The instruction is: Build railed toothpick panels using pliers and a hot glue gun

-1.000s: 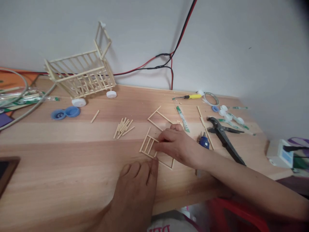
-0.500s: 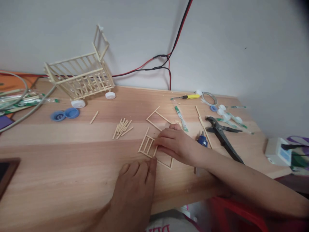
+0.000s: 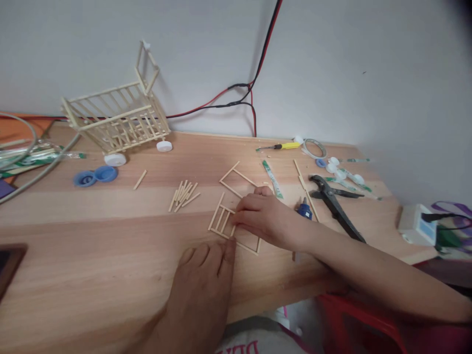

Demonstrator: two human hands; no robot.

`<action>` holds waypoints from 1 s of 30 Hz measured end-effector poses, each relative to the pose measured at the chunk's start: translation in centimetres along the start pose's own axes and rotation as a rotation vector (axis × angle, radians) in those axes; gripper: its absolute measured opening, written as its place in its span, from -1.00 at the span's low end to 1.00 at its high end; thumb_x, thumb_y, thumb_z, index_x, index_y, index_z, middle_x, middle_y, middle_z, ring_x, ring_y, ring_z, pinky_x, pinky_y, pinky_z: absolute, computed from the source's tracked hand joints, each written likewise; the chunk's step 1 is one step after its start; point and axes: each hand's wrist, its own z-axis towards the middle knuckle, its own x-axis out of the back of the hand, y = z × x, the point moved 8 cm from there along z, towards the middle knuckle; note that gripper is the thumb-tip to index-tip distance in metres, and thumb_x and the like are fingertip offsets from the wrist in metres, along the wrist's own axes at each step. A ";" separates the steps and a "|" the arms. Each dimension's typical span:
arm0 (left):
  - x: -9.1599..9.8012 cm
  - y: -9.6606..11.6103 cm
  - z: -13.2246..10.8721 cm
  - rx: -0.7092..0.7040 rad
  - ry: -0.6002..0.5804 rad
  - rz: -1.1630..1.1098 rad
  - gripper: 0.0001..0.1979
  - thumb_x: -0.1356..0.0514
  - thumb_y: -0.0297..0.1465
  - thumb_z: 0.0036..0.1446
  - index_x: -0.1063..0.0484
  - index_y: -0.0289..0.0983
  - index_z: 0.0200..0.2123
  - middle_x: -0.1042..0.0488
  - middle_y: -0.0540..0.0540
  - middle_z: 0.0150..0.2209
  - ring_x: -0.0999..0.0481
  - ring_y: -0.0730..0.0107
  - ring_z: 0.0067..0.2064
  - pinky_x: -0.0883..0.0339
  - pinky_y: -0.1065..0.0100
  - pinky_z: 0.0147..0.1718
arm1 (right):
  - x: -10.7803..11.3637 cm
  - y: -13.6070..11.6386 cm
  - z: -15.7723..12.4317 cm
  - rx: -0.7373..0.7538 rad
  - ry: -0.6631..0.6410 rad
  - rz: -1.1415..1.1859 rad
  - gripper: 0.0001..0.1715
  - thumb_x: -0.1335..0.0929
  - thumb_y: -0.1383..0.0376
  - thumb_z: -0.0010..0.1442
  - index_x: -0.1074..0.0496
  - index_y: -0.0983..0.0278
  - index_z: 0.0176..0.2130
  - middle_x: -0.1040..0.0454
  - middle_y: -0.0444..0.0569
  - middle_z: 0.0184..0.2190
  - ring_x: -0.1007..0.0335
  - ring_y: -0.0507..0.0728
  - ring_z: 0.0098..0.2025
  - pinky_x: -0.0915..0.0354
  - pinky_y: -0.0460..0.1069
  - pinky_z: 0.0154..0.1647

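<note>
A flat ladder-like frame of thin wooden sticks (image 3: 213, 221) lies on the table, with several rungs at its left end. My right hand (image 3: 263, 219) is over its middle, fingers pinched on a short wooden stick (image 3: 233, 231) set across the frame. Its palm hides part of the frame. From below, my left hand (image 3: 202, 275) rests on the table with fingers curled together, the index fingertip pressing the frame's near side at that stick's lower end. Behind lies a second stick frame (image 3: 230, 169), partly covered by my right hand. Loose cut sticks (image 3: 182, 194) are piled to the left.
A stick-built cart (image 3: 118, 118) with white cap wheels stands back left, near blue caps (image 3: 105, 173). To the right are a blue-tipped glue gun (image 3: 304, 210), pliers (image 3: 334, 204), a yellow-handled tool (image 3: 289, 146), a tape roll (image 3: 314, 148) and a white box (image 3: 416, 225).
The view has shifted slightly, so everything sits a little further left. Both hands stay at the same place on the stick frame, with hardly any movement of the fingers.
</note>
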 end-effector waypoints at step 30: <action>-0.3 2.3 0.6 -0.046 -0.172 -0.030 -0.48 -0.05 -0.55 0.11 -0.25 -0.19 0.17 -0.42 -0.15 -0.31 -0.37 0.11 -0.24 -0.24 0.12 -0.32 | 0.3 -0.2 -3.6 0.071 -0.054 -0.018 -0.72 -0.22 0.31 0.33 -0.50 0.19 -0.27 -0.42 -0.08 -0.28 -0.23 0.08 -0.23 0.02 0.06 -0.08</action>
